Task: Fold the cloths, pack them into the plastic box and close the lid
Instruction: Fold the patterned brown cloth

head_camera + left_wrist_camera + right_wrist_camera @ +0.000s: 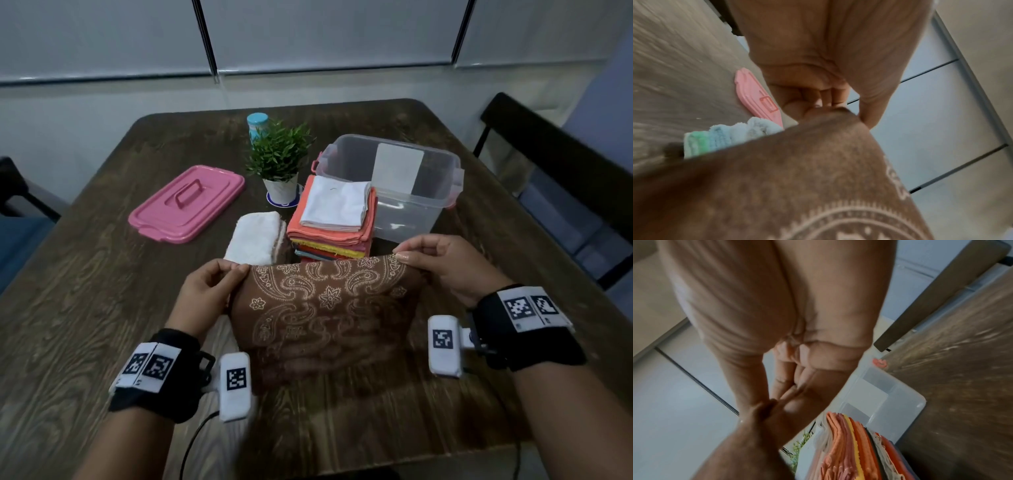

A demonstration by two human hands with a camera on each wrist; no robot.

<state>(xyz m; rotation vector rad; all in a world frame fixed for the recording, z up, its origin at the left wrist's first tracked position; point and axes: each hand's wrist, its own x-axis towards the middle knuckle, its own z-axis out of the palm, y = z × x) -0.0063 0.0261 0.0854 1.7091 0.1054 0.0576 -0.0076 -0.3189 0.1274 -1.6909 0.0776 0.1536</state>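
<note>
Cloth comes first: we hold a brown paisley cloth (pixel 322 301) above the near middle of the wooden table (pixel 85 291), its top edge stretched between our 2 hands and the rest hanging down toward us. Our left hand (pixel 205 291) pinches the left top corner between thumb and curled fingers; the left wrist view shows the brown fabric (pixel 797 178) running up into that pinch. Our right hand (pixel 448 263) pinches the right top corner the same way, fingers curled over the edge, and the right wrist view shows the fingertips (pixel 777 404) closed on the fabric.

Just beyond the held cloth stands a stack of folded cloths (pixel 332 222), orange, yellow and red layers with a white one on top. Touching its left side lies a folded white towel (pixel 255 236). Behind and right of the stack sits the clear plastic box (pixel 411 185), open, with a white label on its far wall; we cannot tell whether any cloth is inside. The pink lid (pixel 188 202) lies flat on the table, well to the left of the box, handle up.

Between lid and box stands a small potted plant (pixel 279 164), with a blue-capped bottle (pixel 257 125) behind it. A dark chair (pixel 548 171) stands at the right side of the table.
</note>
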